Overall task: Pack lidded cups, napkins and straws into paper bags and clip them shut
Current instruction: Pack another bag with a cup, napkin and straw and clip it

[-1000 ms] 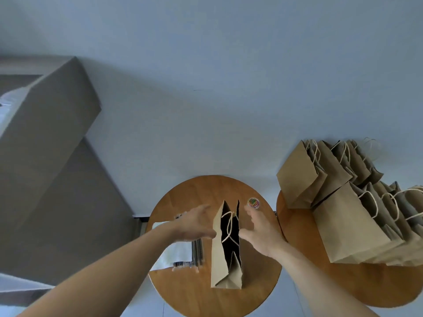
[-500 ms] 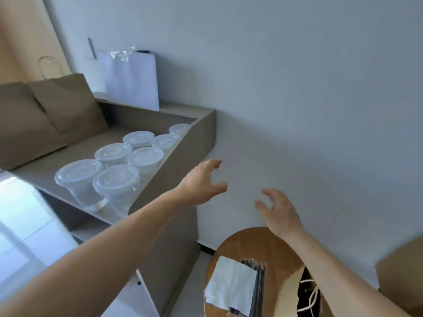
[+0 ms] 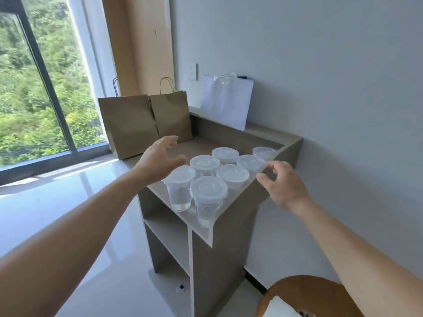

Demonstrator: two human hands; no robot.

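Grey shelf unit [image 3: 229, 248] by the wall carries seven lidded cups [image 3: 208, 188], with two brown paper bags [image 3: 128, 124] standing behind. Left hand [image 3: 158, 163] hovers beside the cups, fingers spread, holding nothing. Right hand [image 3: 283, 186] hovers at their other side, fingers apart, also empty.

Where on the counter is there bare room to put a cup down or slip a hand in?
Bare counter lies between the brown bags and the cups, running back to the ledge under the white bag. The seven cups crowd the near right edge, nearly touching: no passing room there.
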